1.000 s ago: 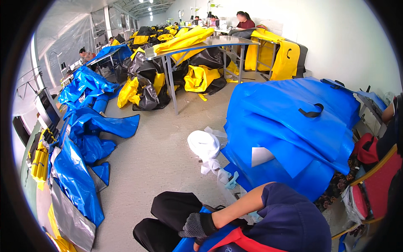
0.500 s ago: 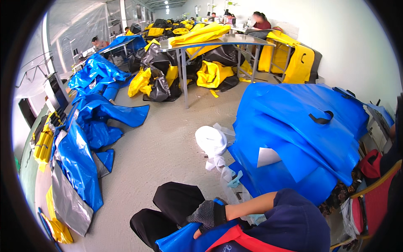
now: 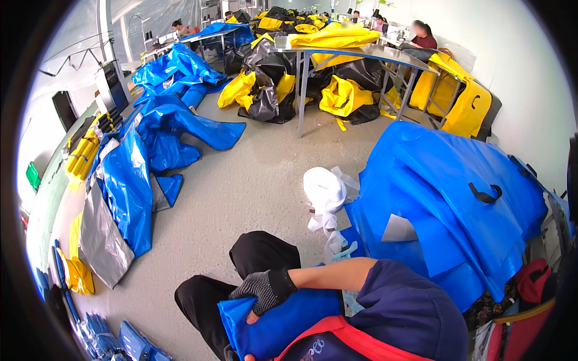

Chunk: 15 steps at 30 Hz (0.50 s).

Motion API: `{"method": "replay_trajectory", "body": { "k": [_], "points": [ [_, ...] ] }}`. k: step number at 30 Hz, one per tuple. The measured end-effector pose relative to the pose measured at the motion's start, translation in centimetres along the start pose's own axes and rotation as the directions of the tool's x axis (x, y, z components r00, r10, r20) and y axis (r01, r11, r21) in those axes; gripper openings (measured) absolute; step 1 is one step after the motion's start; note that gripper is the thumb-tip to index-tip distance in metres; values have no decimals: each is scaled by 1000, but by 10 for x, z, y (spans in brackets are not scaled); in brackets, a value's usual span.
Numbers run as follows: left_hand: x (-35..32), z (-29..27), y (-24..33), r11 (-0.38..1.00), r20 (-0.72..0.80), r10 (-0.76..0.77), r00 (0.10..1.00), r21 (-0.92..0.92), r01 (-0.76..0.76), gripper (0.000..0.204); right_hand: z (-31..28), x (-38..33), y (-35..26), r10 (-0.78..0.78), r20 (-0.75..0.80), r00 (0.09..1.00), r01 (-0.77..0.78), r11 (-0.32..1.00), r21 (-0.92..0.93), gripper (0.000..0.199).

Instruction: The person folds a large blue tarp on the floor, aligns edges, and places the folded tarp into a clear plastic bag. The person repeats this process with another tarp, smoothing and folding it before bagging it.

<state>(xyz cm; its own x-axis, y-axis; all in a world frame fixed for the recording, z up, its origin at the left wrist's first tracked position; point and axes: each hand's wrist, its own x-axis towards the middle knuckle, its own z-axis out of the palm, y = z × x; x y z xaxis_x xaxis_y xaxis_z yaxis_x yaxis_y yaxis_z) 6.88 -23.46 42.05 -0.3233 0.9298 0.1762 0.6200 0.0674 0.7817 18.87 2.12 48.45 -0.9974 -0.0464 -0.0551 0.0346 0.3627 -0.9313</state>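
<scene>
A folded blue plastic sheet (image 3: 289, 319) lies across my lap, over black trousers. My right hand (image 3: 265, 292), in a dark dotted glove with bare fingertips showing, grips its upper part, with the fingers bent over the sheet. At the bottom rim of the picture my left hand (image 3: 231, 354) is only partly visible. It wears a similar dark glove and holds the sheet's lower left corner, with a bare fingertip on the blue surface. A red strap (image 3: 328, 330) crosses my dark blue top beside the sheet.
A large pile of blue sheets (image 3: 445, 198) with black handles stands at my right. Ahead on the floor lies a white roll of strip (image 3: 324, 189). Blue sheets (image 3: 129, 192) spread along the left. Beyond are a metal table (image 3: 391, 55), yellow and black bundles (image 3: 346, 96) and seated people.
The view has tilted down and turned left. The blue sheet has come further into view, lying flatter on my lap. My left hand now shows at the bottom; my right still holds the sheet.
</scene>
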Motion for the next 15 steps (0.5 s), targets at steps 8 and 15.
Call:
{"method": "replay_trajectory", "body": {
  "k": [8, 15],
  "points": [
    [0, 4, 14, 999, -15, -1, 1000, 48, 1, 50, 11, -23, 6, -19, -65, 998, 20, 1000, 15, 52],
    [-1, 9, 23, 996, -35, 16, 999, 91, -13, 52, 29, -26, -3, -131, -124, 984, 102, 971, -215, 59]
  ]
}}
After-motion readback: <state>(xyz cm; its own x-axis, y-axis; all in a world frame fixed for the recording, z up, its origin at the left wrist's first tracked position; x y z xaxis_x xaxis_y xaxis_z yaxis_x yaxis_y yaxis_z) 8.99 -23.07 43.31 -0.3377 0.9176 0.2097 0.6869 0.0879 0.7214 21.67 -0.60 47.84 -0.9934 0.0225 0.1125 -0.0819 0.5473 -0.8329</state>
